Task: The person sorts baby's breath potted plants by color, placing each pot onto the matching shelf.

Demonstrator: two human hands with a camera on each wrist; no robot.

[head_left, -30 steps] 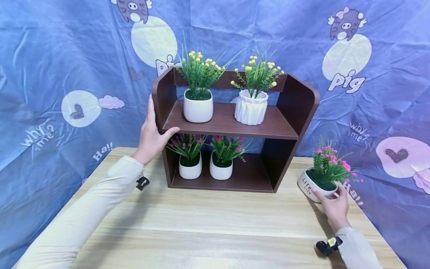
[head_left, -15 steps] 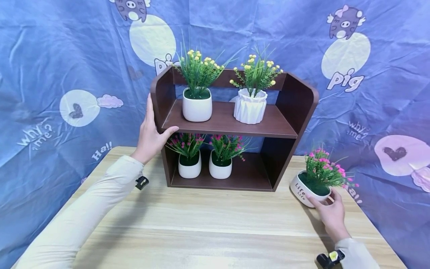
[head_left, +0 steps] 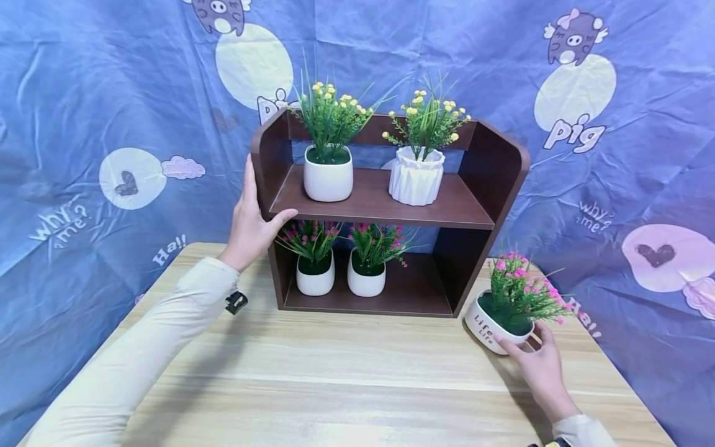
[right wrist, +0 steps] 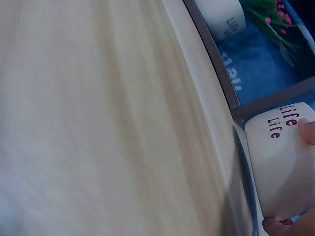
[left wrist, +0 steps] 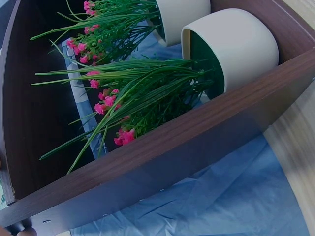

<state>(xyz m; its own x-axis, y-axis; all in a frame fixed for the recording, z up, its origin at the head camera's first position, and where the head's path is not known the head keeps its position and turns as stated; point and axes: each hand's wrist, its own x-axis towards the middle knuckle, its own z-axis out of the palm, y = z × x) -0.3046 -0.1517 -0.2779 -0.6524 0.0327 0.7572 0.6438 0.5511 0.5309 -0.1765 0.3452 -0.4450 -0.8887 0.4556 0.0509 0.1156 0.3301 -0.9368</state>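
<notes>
In the head view, my right hand (head_left: 539, 369) grips a white oval flower pot (head_left: 485, 329) marked "Life", which bears pink artificial flowers (head_left: 522, 285). The pot looks tilted, just right of the dark brown two-tier shelf (head_left: 385, 214); whether it touches the table cannot be told. In the right wrist view, thumb and fingers hold the sides of that pot (right wrist: 280, 167). My left hand (head_left: 252, 226) holds the shelf's left side panel, thumb at the front edge, fingers along the outside. Two white pots with yellow flowers (head_left: 328, 180) (head_left: 416, 183) stand on the upper tier.
Two smaller white pots (head_left: 315, 279) (head_left: 367, 279) with pink flowers stand on the left of the lower tier; bare board (head_left: 416, 288) lies to their right. The pale wooden table (head_left: 335, 379) extends in front. A blue printed cloth (head_left: 391, 37) hangs behind.
My right hand has carried the "Life" pot leftward and a little nearer, closer to the shelf's right side. The left hand and the shelf stay in place.
</notes>
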